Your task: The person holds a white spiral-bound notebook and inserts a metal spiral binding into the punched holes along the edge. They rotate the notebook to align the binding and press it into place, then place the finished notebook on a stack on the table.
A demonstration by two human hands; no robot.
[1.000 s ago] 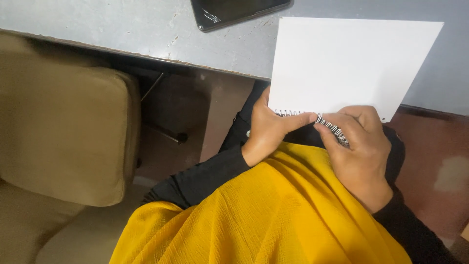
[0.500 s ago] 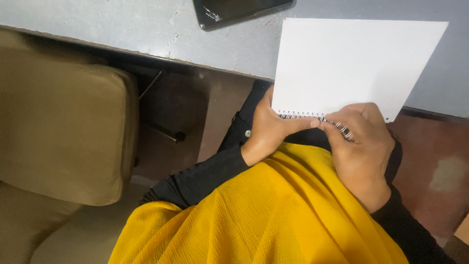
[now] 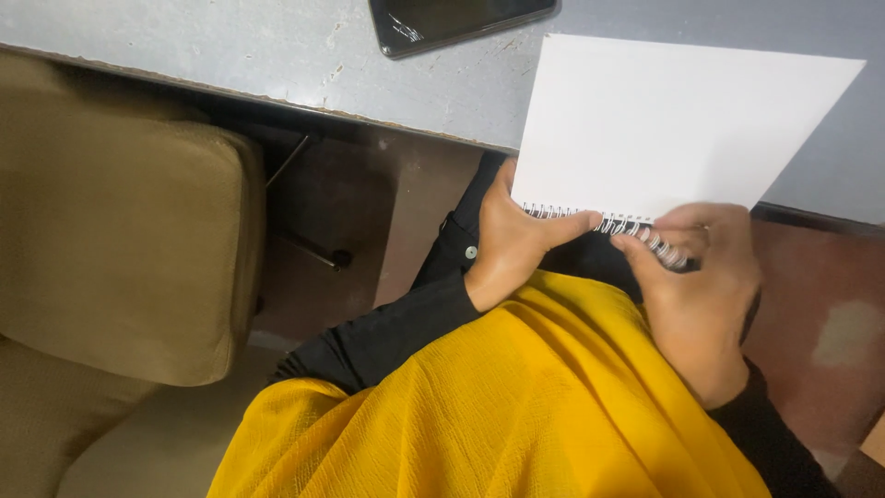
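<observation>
Basically, little has changed over the last second: both hands hold the notepad (image 3: 678,129) by its wire coil (image 3: 608,224), same as in the earlier frames. We take the notepad as our landmark.

Left hand (image 3: 512,238): closed on the pad's near-left corner, thumb lying along the coil. Its placement matches the earlier frames.

Right hand (image 3: 696,295): closed on the coil's right end, fingers curled over the wire. Compared with a second ago, the fingertips sit slightly tighter over that end; the shift is small and partly down to head motion, so we can't call it a real regrip.

The pad itself stays put: white sheet facing up, blank as far as we can see. Its far part lies over the grey desk (image 3: 277,55); the coil edge overhangs the desk's near edge, above our lap. The page looks flat and no leaf has lifted or turned between frames.

Around the pad:
- dark phone (image 3: 452,17) beyond its far-left corner, on the desk, untouched and unmoved
- yellow cloth (image 3: 516,406) just below the coil edge, draped over the lap
- tan cushion (image 3: 111,240) well to its left
- reddish floor (image 3: 830,314) to the right, under the desk edge

We read this as work at the coil continuing with a steady two-handed grip and no visible progress at the binding so far.
</observation>
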